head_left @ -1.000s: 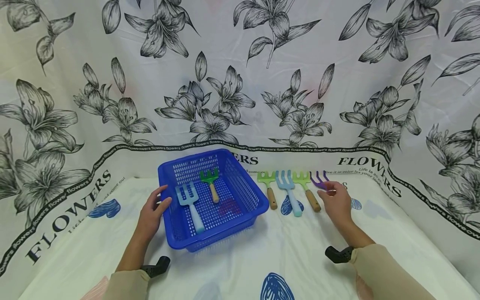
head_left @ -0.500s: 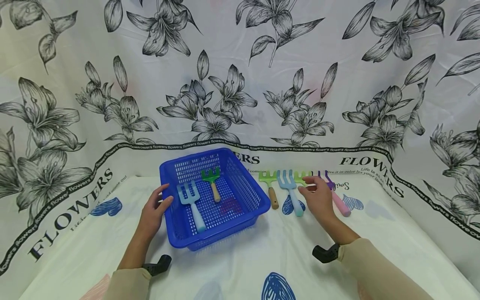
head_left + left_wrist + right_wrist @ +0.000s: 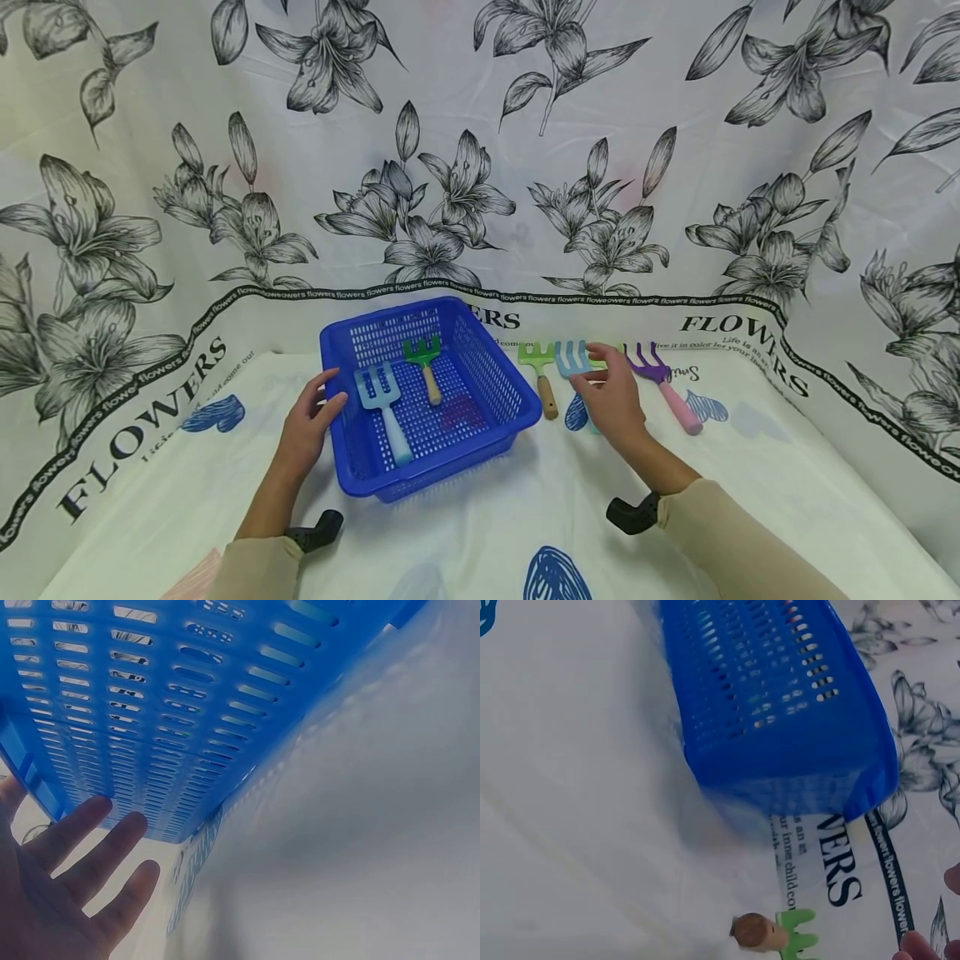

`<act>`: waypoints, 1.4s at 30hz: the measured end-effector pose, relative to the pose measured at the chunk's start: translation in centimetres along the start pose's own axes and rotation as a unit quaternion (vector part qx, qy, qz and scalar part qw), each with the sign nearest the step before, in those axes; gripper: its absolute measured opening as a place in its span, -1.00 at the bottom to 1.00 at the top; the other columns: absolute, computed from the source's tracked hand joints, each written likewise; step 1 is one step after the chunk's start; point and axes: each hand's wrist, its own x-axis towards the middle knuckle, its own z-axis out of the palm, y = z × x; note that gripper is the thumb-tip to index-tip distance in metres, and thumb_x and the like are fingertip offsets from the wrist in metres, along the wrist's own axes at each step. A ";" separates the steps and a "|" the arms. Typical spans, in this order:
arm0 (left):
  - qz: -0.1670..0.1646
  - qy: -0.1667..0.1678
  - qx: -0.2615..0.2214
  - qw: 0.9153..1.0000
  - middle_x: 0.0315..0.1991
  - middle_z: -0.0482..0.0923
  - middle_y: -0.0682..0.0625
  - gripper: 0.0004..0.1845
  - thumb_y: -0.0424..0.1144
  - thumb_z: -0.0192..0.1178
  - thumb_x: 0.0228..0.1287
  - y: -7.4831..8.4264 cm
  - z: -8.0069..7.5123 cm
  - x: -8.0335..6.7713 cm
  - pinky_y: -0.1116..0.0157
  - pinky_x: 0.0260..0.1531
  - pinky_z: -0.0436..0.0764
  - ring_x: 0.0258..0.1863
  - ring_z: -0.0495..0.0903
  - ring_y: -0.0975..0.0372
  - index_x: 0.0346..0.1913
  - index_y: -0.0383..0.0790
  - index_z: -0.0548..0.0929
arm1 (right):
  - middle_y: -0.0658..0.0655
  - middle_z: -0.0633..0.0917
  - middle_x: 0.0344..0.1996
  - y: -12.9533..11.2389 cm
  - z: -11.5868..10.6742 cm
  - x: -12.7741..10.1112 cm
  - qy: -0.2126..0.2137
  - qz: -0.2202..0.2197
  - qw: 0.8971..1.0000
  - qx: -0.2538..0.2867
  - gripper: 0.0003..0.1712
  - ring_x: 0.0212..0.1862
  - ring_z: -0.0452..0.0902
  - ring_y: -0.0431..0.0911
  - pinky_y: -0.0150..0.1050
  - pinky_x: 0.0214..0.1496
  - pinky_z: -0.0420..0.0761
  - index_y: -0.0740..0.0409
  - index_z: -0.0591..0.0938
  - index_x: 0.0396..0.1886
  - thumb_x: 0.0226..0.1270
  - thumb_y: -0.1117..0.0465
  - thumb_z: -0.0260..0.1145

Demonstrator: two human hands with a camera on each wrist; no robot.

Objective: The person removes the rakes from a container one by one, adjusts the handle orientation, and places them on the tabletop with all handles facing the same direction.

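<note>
My left hand [image 3: 306,417] is at the left rim of a blue plastic basket [image 3: 491,375], thumb on the rim. In the left wrist view, its fingers [image 3: 120,840] spread fairly straight beside the perforated wall. Inside the basket lie a light blue hand fork [image 3: 395,433] and a small green hand fork [image 3: 431,385] with a wooden handle. My right hand [image 3: 615,400], holding nothing, hovers over another light blue hand fork [image 3: 573,363], hiding most of its handle. Beneath the hand, a light green fork is almost wholly covered.
Left of the right hand lies a light green fork [image 3: 546,392] with a wooden handle. To its right is a purple fork [image 3: 678,408] with a pink handle. A flower-printed curtain [image 3: 600,208] rises behind the white cloth [image 3: 465,550].
My right hand has let go of the purple fork and moved left over the light blue one, with the purple fork left lying on the cloth. The left hand stays at the basket.
</note>
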 end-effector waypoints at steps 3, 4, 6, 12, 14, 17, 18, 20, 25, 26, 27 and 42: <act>0.000 0.001 0.000 1.000 0.44 0.14 -0.27 -0.28 0.21 -0.02 0.40 0.0 0.0 0.0 -0.25 0.19 0.27 0.34 0.24 -0.24 0.52 0.09 0.10 | 0.22 0.45 0.16 -0.8 0.6 -0.4 -0.006 -0.011 1.000 0.002 -0.38 -0.03 0.60 0.03 -0.06 0.01 0.60 0.11 0.37 0.32 0.29 0.29 0.36; 0.000 0.001 -0.001 1.000 0.43 0.14 -0.27 -0.29 0.20 -0.02 0.40 0.0 0.0 0.0 -0.25 0.19 0.27 0.34 0.24 -0.24 0.52 0.09 0.10 | 0.22 0.45 0.16 -1.0 0.8 -0.5 -0.007 -0.017 1.000 0.003 -0.38 -0.03 0.60 0.03 -0.06 0.01 0.61 0.11 0.38 0.32 0.29 0.29 0.36; 0.001 0.001 0.000 1.000 0.44 0.14 -0.27 -0.29 0.20 -0.02 0.40 0.0 0.0 0.0 -0.25 0.19 0.27 0.34 0.24 -0.24 0.52 0.09 0.11 | 0.22 0.45 0.15 -1.5 1.2 -0.7 -0.010 -0.035 0.999 0.008 -0.38 -0.05 0.60 0.02 -0.05 -0.03 0.61 0.13 0.38 0.31 0.28 0.30 0.37; 0.002 0.002 0.001 1.000 0.44 0.14 -0.27 -0.28 0.21 -0.02 0.40 -0.1 0.1 0.0 -0.25 0.19 0.27 0.33 0.24 -0.24 0.52 0.08 0.11 | 0.20 0.45 0.14 -2.6 2.3 -1.2 -0.029 -0.106 0.994 0.014 -0.38 -0.06 0.60 0.01 -0.05 -0.10 0.65 0.17 0.40 0.29 0.25 0.31 0.37; 0.003 0.002 0.001 1.000 0.43 0.15 -0.28 -0.28 0.21 -0.02 0.40 -0.1 0.1 0.0 -0.25 0.19 0.27 0.33 0.25 -0.24 0.52 0.08 0.11 | 0.19 0.44 0.16 -2.9 2.7 -1.4 -0.038 -0.123 0.992 0.014 -0.38 -0.05 0.60 0.00 -0.04 -0.11 0.65 0.15 0.39 0.30 0.26 0.30 0.36; 0.005 0.001 0.000 1.000 0.42 0.16 -0.29 -0.28 0.22 -0.02 0.39 -0.1 0.2 0.1 -0.24 0.19 0.28 0.32 0.26 -0.25 0.52 0.08 0.11 | 0.19 0.44 0.16 -3.4 3.3 -1.5 -0.047 -0.142 0.989 0.019 -0.39 -0.04 0.59 0.00 -0.01 -0.12 0.66 0.13 0.40 0.29 0.26 0.31 0.37; 0.006 0.001 0.000 1.000 0.42 0.16 -0.29 -0.28 0.22 -0.02 0.39 0.0 0.2 0.1 -0.24 0.19 0.29 0.32 0.26 -0.25 0.52 0.08 0.11 | 0.19 0.44 0.16 -3.5 3.5 -1.6 -0.050 -0.151 0.987 0.018 -0.39 -0.04 0.59 0.00 -0.01 -0.12 0.66 0.13 0.40 0.29 0.25 0.31 0.37; 0.007 0.001 0.001 1.000 0.42 0.16 -0.29 -0.28 0.23 -0.02 0.39 0.0 0.2 0.1 -0.24 0.19 0.29 0.32 0.27 -0.25 0.52 0.07 0.11 | 0.19 0.44 0.15 -3.8 3.9 -1.6 -0.055 -0.167 0.984 0.017 -0.38 -0.05 0.60 0.02 -0.01 -0.13 0.66 0.14 0.39 0.29 0.25 0.32 0.37; 0.006 0.001 0.005 1.000 0.43 0.15 -0.29 -0.26 0.25 -0.03 0.38 0.1 0.1 0.1 -0.25 0.19 0.28 0.32 0.25 -0.25 0.52 0.07 0.11 | 0.16 0.44 0.17 -4.8 5.0 -1.6 -0.075 -0.199 0.977 0.019 -0.36 -0.04 0.59 0.02 -0.07 -0.14 0.67 0.11 0.37 0.32 0.27 0.32 0.37; 0.006 0.002 0.005 1.000 0.43 0.15 -0.29 -0.26 0.25 -0.03 0.38 0.1 0.1 0.0 -0.25 0.19 0.27 0.32 0.25 -0.25 0.52 0.07 0.11 | 0.15 0.44 0.17 -5.1 5.3 -1.7 -0.080 -0.201 0.976 0.017 -0.36 -0.04 0.59 -0.01 -0.08 -0.13 0.67 0.10 0.37 0.32 0.27 0.31 0.37; 0.005 0.002 0.006 1.000 0.43 0.15 -0.29 -0.26 0.25 -0.03 0.38 0.2 0.1 0.0 -0.25 0.19 0.27 0.33 0.25 -0.25 0.52 0.07 0.10 | 0.14 0.44 0.16 -5.4 5.5 -1.7 -0.086 -0.204 0.975 0.017 -0.36 -0.04 0.58 -0.02 -0.09 -0.13 0.67 0.09 0.37 0.32 0.27 0.31 0.37; 0.004 0.002 0.006 1.000 0.43 0.15 -0.29 -0.25 0.26 -0.03 0.37 0.0 0.0 0.0 -0.25 0.18 0.28 0.32 0.25 -0.25 0.52 0.09 0.10 | 0.07 0.27 0.38 -8.4 8.6 -2.9 -0.247 -0.150 0.957 -0.018 -0.15 0.06 0.57 -0.07 -0.24 -0.11 0.66 -0.10 0.26 0.45 0.22 0.22 0.45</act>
